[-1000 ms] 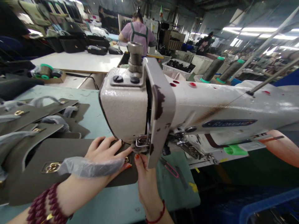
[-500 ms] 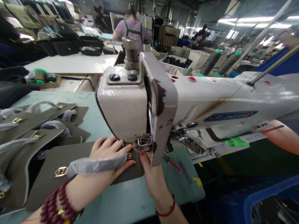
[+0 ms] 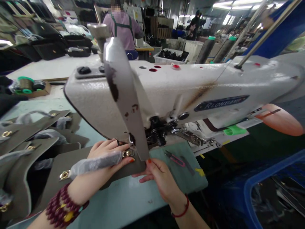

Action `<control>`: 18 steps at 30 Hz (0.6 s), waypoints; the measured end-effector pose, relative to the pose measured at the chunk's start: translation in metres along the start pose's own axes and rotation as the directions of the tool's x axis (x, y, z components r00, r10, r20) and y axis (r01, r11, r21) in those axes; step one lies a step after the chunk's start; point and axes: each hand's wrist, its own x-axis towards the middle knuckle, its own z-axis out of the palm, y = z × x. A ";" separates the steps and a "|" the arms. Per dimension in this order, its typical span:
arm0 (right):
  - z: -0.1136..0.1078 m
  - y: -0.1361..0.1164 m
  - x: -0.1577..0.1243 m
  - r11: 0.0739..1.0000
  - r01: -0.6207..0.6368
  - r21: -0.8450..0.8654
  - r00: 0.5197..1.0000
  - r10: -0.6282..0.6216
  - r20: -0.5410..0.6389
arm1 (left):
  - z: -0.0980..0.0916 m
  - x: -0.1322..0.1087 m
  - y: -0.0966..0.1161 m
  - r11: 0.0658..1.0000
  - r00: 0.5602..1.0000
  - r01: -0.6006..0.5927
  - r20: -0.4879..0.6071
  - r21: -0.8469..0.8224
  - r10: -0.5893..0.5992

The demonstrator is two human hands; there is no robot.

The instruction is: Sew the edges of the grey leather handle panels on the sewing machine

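Observation:
A grey-brown bag panel (image 3: 140, 167) lies under the head of a white sewing machine (image 3: 152, 92). Its plastic-wrapped handle (image 3: 97, 163) arches over the back of my left hand (image 3: 105, 167), fixed at both ends by gold-coloured fittings. That hand presses flat on the panel, fingers stretched out toward the needle area, fingertips partly hidden by the machine. At the panel's right corner, my right hand (image 3: 158, 175) pinches the edge between thumb and fingers, the other fingers reaching underneath. The needle and presser foot are mostly hidden behind the machine's grey lever.
More grey panels with wrapped handles (image 3: 50, 136) are piled on the left. Pink-handled thread snips (image 3: 175, 159) lie on the right of the green table (image 3: 114, 203). A blue bin (image 3: 250, 197) stands at lower right. Behind, a person (image 3: 121, 25) stands near a white table (image 3: 59, 68).
My right hand has moved from beside the needle area to the panel's near right corner, its fingers now under the edge. The view has turned right; my left hand stays flat on the panel.

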 end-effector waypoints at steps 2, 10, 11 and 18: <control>0.001 -0.001 0.000 1.000 0.004 -0.011 1.000 -0.004 0.002 | -0.005 0.002 0.003 0.999 1.000 0.021 0.019 -0.025 -0.020; 0.007 -0.009 -0.003 0.987 0.079 -0.141 0.997 -0.075 0.033 | -0.016 0.007 0.015 0.996 0.993 0.088 0.079 -0.033 -0.085; 0.008 -0.010 -0.003 0.984 0.085 -0.157 0.996 -0.082 0.025 | -0.016 0.007 0.015 0.996 0.994 0.085 0.078 -0.028 -0.083; 0.014 0.000 0.001 0.976 0.124 -0.179 0.989 -0.137 -0.059 | -0.012 0.005 0.012 0.999 0.998 0.032 0.060 0.021 -0.033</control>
